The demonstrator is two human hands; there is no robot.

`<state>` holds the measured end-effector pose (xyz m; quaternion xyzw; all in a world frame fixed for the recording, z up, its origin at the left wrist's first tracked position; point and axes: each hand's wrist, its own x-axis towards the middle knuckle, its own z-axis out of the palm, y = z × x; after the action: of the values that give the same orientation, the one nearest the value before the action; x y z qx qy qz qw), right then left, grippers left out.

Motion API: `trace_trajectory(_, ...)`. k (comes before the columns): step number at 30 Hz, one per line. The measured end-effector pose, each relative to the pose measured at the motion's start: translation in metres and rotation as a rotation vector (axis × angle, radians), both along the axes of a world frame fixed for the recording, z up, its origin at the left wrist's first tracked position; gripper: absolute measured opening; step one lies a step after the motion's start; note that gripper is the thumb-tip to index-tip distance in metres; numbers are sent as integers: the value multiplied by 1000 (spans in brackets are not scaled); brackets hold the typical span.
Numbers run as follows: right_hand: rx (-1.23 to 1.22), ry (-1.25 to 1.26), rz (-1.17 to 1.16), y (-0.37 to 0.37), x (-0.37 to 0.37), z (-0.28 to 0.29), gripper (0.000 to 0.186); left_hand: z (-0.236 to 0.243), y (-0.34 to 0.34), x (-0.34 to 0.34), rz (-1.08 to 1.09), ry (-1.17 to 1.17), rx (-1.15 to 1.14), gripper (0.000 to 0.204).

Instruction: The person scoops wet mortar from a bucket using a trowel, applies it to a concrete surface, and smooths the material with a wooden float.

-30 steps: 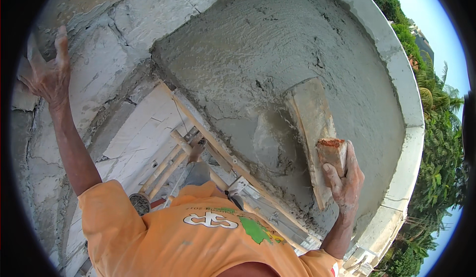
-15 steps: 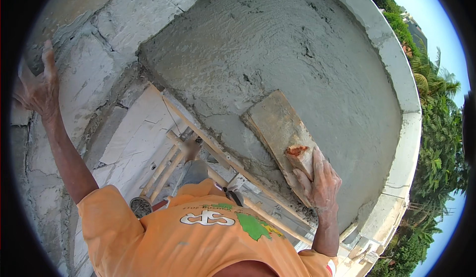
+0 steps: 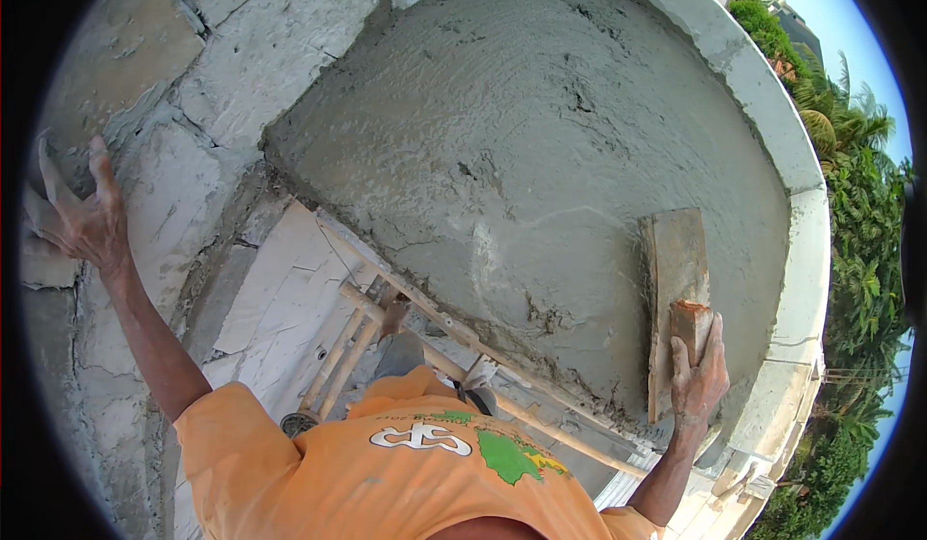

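Observation:
My right hand is closed around the wooden grip of a plastering float. The float's long flat board lies on wet grey mortar, near the right side of the plastered panel. A broken reddish end shows on the grip. My left hand holds nothing; its fingers are spread against the block wall at the far left. Rough spots and a pale smear mark the mortar left of the float.
A pale curved rim borders the mortar on the right. Along its lower edge runs a wooden batten. Below are scaffold poles, a foot and a dark round container. Green trees stand beyond the rim.
My right hand has swept the float to the right across the mortar and turned it from slanted to nearly upright in the picture. My left hand stays spread on the wall.

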<state>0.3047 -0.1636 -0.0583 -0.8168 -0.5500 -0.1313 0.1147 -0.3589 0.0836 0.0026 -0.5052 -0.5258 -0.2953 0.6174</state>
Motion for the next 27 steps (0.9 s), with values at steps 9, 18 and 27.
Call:
trace_trajectory(9, -64, 84, 556, 95, -117, 1, 75, -9, 6, 29, -169, -132, 79, 67)
trace_trajectory(18, -160, -76, 914, 176, -216, -3, 67, -5, 4, 30, -169, -156, 79, 67)
trace_trajectory(27, -215, -115, 481, 166, -140, -8, 70, -10, 2, 28, -166, -145, 60, 70)
